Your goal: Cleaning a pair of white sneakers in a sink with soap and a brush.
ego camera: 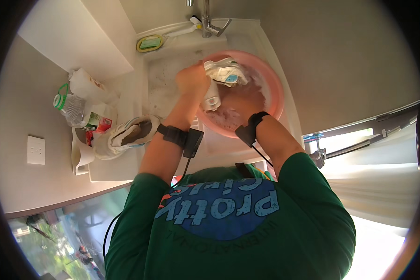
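Observation:
A white sneaker [227, 71] with a light-blue patch is tilted in the pink plastic basin [277, 94], partly in cloudy, sudsy water [227, 120]. My left hand [193, 79] is closed around its left side, above the basin's rim. A white rounded part [211, 98] shows just below that hand; whether it belongs to the same shoe is unclear. My right hand [246, 103] is down in the water beside the shoe. Its fingers are hidden under the murky surface, so its grip cannot be seen.
The basin stands in a white sink [171, 63] under a chrome faucet [213, 28]. Soap in a yellow-rimmed dish [149, 43] and a white-handled brush [182, 32] lie on the back ledge. Left are another white sneaker [126, 138], a clear plastic bottle [71, 106] and a wall socket [36, 149].

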Available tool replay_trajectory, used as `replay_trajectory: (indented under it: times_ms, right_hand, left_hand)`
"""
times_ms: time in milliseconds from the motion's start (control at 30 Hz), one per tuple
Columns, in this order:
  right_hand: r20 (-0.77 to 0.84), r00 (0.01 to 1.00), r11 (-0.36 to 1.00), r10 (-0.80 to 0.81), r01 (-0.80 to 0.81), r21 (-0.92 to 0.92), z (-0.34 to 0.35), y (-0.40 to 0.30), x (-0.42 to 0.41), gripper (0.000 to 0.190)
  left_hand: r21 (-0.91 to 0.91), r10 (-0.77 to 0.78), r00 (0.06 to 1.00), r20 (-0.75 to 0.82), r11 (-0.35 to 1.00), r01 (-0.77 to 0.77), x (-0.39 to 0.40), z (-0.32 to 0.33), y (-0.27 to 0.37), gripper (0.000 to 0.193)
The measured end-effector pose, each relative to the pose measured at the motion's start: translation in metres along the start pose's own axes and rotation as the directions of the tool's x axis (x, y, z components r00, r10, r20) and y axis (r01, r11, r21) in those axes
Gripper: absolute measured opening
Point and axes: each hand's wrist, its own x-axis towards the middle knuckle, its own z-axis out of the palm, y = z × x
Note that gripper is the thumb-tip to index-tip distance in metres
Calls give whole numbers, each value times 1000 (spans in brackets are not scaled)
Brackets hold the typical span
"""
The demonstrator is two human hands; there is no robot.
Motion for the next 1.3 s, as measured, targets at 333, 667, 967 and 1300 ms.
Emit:
replay_trajectory:
  times_ms: [333,667,967,1300]
  right_hand:
    - [348,892,878,-288,391,-276,-15,20,22,83]
    - [351,931,967,-100,9,254,-76,40,35,85]
    - [450,866,915,-215,18,403,-38,89,57,65]
    - [310,944,716,-108,-143,684,16,131,62,46]
  left_hand:
    - [126,-43,996,77,991,33,-5,-13,16,40]
    - [-38,-223,965,141,972,231,-29,-3,18,40]
    - [-636,-388,807,445,498,590,-67,45,24,38]
    - [-287,-88,945,316,940,184,-70,51,42,39]
